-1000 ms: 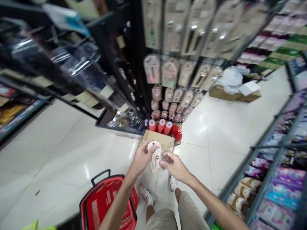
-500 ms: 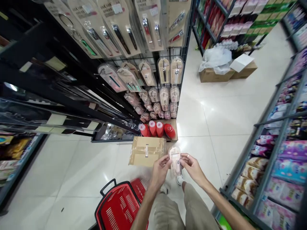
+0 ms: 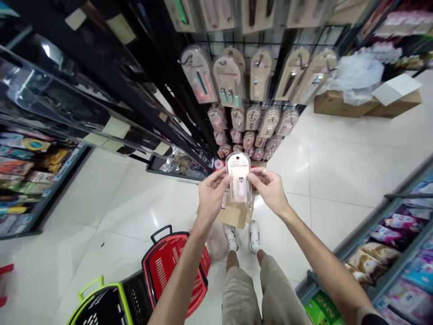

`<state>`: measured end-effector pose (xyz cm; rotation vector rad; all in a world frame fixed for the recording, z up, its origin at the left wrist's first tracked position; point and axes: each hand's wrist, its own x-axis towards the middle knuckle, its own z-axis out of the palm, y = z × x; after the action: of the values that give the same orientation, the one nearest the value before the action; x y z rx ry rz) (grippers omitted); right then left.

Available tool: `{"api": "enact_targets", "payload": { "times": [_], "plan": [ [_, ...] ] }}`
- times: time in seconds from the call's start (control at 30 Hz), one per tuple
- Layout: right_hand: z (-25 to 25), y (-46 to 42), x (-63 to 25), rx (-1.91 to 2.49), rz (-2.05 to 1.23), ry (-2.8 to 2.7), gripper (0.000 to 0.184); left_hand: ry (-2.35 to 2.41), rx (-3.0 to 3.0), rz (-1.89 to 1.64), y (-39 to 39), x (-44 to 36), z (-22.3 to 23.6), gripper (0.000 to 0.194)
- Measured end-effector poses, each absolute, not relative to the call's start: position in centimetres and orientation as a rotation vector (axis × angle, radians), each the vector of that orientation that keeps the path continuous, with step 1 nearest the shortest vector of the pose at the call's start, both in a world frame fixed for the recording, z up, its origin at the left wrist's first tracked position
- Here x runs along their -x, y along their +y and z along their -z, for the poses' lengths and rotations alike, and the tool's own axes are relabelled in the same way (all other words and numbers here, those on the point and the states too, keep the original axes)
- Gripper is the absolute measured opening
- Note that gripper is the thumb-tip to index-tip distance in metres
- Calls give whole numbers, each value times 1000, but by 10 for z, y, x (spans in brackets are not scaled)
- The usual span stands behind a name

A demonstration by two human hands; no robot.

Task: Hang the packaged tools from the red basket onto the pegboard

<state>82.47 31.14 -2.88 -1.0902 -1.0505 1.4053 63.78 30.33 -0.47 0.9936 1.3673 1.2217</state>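
A packaged nail clipper (image 3: 241,180), pink with a shiny metal head, shows through its clear blister pack and pale card. The pack is upright in front of the display rack. My left hand (image 3: 214,192) pinches its left edge between thumb and fingers. On the opposite edge, my right hand (image 3: 270,187) grips it the same way and wears a ring. Just beyond hang rows of similar packs, such as a pack with green-handled tools (image 3: 229,83). Behind and below the held pack, a cardboard box (image 3: 232,215) is partly hidden.
A red shopping basket (image 3: 167,266) stands on the floor at my left, beside a black basket with a lime rim (image 3: 101,311). Cardboard boxes (image 3: 341,104) with a plastic bag lie at the right back. Stocked shelves (image 3: 395,257) line my right side.
Both hands have raised the packaged nail clipper up toward the rack, still holding it by its sides. The view has shifted, bringing the lime-rimmed basket into sight.
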Motion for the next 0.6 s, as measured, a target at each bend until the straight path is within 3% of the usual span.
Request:
{"api": "enact_targets", "payload": {
  "times": [0.1,0.2,0.4,0.6],
  "plan": [
    [13,341,-813,1056,-1293,-1157,34,1266,-1098,-1312,333,-626,-8,42],
    [30,366,-803,1059,-1214,-1219,34,1215,-1152,-1355,357,-616,11,43],
    [149,411,-787,1198,-1348,-1183,36,1421,-1104,-1288,402,-610,130,27],
    [226,474,-780,1397,-1054,-1395,27,1517,-1169,-1214,476,-614,229,21]
  ]
}}
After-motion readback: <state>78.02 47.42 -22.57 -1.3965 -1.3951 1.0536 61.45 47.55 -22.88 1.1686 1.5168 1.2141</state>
